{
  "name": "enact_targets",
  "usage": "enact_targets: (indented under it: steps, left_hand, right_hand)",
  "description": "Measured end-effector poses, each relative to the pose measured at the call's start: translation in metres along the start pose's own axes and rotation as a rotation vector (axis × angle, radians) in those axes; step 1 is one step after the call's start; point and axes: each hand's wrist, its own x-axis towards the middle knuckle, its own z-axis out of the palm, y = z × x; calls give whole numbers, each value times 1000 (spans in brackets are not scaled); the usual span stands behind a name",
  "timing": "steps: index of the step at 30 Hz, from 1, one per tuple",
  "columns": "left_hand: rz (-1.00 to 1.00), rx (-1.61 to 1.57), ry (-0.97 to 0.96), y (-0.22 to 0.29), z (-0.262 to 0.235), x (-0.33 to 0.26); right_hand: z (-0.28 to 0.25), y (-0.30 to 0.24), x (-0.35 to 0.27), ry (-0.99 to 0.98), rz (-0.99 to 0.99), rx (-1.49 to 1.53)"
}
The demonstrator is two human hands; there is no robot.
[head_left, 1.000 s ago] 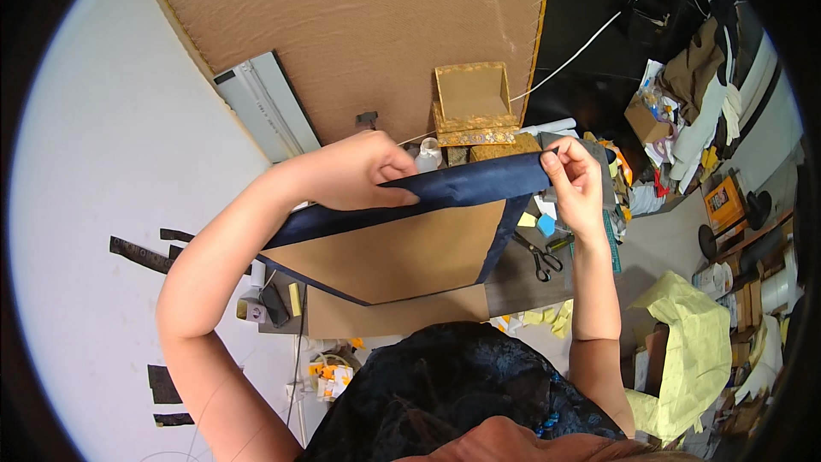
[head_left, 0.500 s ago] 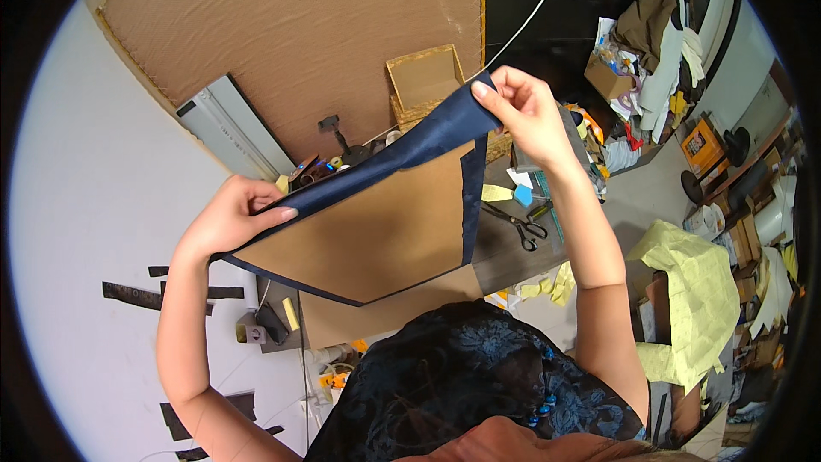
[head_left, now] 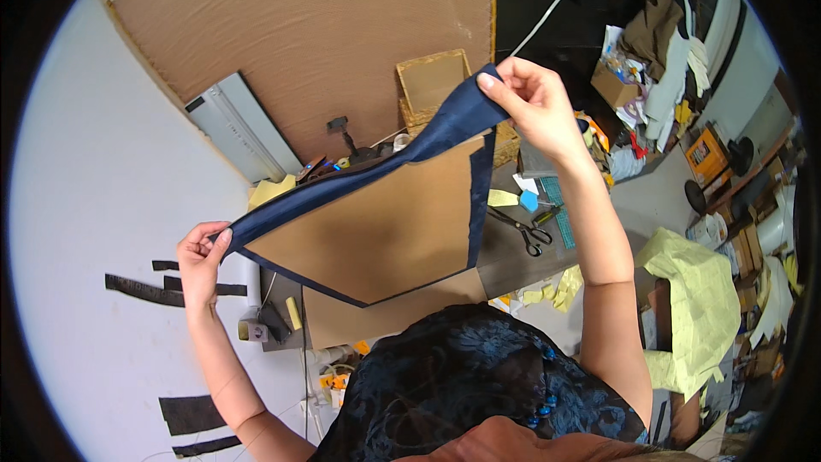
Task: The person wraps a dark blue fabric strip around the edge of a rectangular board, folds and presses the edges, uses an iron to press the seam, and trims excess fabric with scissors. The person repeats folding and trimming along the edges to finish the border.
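A brown board (head_left: pixel 385 227) with navy fabric (head_left: pixel 342 181) round its edges hangs tilted before me, above the worktable. At the left end of the fabric's far edge, my left hand (head_left: pixel 203 250) pinches it between thumb and fingers. The far right corner of the fabric is gripped by my right hand (head_left: pixel 537 107), thumb on top. Between the hands the far strip of fabric stretches past the board as a loose flap, wavy near the right. Along the right and near sides, narrow fabric margins frame the board.
Black scissors (head_left: pixel 532 239) and a blue hexagonal piece (head_left: pixel 528 200) lie on the table (head_left: pixel 513 267), right of the board. Behind stand a woven box (head_left: pixel 434 81), a small black stand (head_left: pixel 340 127) and a grey metal ruler-like plate (head_left: pixel 244 124). Yellow paper (head_left: pixel 684 282) drapes at the right.
My left hand has moved outward to the left and slightly down, onto the fabric's end. The far flap now stands out wider and straighter. My right hand has shifted slightly right.
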Motion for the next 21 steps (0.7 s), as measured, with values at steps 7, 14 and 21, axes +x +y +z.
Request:
enact_targets:
  steps: [7, 14, 21]
  left_hand:
    - [63, -245, 145, -18, 10, -12]
    - [65, -310, 103, -15, 9, -17]
    - [94, -397, 158, -15, 16, -22]
  right_hand:
    - [0, -7, -2, 17, 39, -111]
    - [5, -13, -9, 90, -39, -210]
    - [12, -41, -5, 148, -169, -254]
